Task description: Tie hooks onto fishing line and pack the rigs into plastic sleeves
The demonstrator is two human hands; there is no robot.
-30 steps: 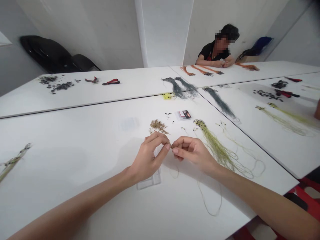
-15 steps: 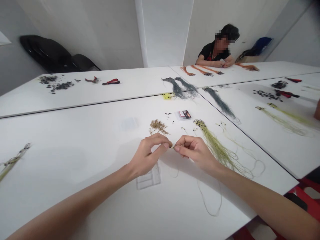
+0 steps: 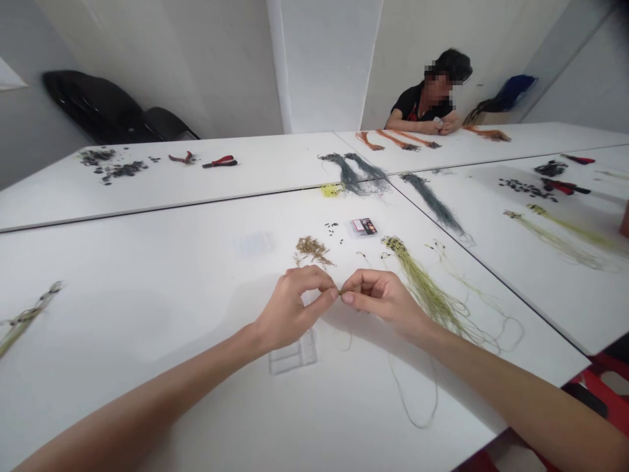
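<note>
My left hand (image 3: 293, 305) and my right hand (image 3: 390, 303) meet fingertip to fingertip above the table. Each is closed in a pinch on a thin yellow-green cord (image 3: 417, 427), whose loop droops onto the table below my right forearm. A tiny piece at the fingertips is mostly covered, so its kind cannot be made out. Just beyond my left hand lies a pile of small gold-coloured metal pieces (image 3: 312, 250), with tiny black pieces (image 3: 331, 228) behind it. A bundle of yellow-green cords (image 3: 422, 282) with dark ends lies past my right hand.
A clear compartment tray (image 3: 293, 360) sits under my left wrist. Behind are a small labelled box (image 3: 363, 227), yellow bits (image 3: 331, 190) and grey-green bundles (image 3: 351, 174). Red-handled pliers (image 3: 220, 161) lie at the far left. Another person (image 3: 427, 98) sits across the table.
My fingertips have come closer together, and the dark bit that showed between them is now mostly covered. The other things lie as before; the view has shifted slightly.
</note>
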